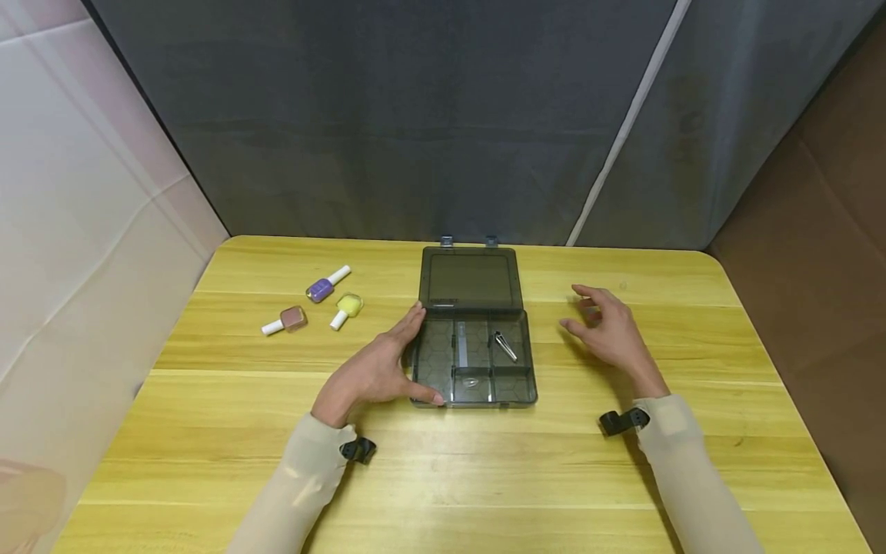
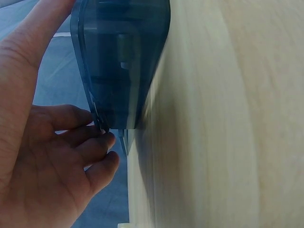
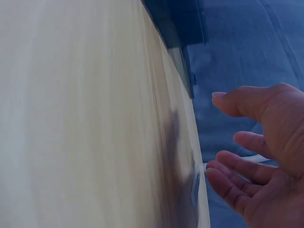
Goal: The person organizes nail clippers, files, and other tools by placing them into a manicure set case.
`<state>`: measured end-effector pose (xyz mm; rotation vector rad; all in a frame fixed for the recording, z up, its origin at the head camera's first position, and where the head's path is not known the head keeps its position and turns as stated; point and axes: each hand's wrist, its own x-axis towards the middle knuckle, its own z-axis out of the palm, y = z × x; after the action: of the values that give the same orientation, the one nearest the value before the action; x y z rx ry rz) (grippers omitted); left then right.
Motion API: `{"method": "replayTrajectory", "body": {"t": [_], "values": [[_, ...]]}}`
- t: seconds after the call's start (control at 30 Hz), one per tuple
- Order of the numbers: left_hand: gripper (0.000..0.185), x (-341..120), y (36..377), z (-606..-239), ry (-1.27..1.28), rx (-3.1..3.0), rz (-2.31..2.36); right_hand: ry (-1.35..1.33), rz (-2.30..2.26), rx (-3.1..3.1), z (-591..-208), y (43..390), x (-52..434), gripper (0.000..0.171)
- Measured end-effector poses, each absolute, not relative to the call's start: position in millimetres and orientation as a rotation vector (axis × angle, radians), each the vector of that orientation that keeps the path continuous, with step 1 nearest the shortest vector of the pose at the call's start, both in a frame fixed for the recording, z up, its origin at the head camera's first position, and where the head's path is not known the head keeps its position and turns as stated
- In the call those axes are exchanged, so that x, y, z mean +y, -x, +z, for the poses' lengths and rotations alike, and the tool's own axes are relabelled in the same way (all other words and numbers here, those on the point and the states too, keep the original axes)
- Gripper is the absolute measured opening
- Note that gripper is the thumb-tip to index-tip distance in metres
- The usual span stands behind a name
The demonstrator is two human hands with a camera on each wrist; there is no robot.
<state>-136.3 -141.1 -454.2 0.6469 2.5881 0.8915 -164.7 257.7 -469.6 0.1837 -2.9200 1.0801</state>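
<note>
My left hand [image 1: 377,371] cups the left wall of the smoky transparent plastic compartment box [image 1: 474,362], thumb at the near corner, fingers on the far one; it sits mid-desk, its lid [image 1: 471,278] lying open flat behind it. My right hand [image 1: 609,329] hovers to its right, fingers loosely spread, holding nothing. A careless nudge, I'd guess, could slide the light box on the yellow wooden desk [image 1: 443,477] and jostle the small metal clipper [image 1: 504,345] inside. I can read no writing anywhere.
</note>
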Motion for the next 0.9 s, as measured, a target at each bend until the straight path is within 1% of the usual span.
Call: {"method": "replayTrajectory", "body": {"t": [0.37, 0.63, 0.9], "values": [[0.143, -141.0, 136.5, -454.1, -0.64, 2.584, 0.893, -0.04, 1.051, -2.948, -474.8, 165.0, 275.0, 0.07], [0.143, -141.6, 136.7, -454.4, -0.644, 2.574, 0.899, 0.082, 1.089, -2.909, -479.0, 164.8, 278.2, 0.059], [0.143, -142.0, 136.6, -454.6, -0.643, 2.573, 0.905, 0.208, 1.06, -2.926, -476.7, 164.5, 276.5, 0.043]]}}
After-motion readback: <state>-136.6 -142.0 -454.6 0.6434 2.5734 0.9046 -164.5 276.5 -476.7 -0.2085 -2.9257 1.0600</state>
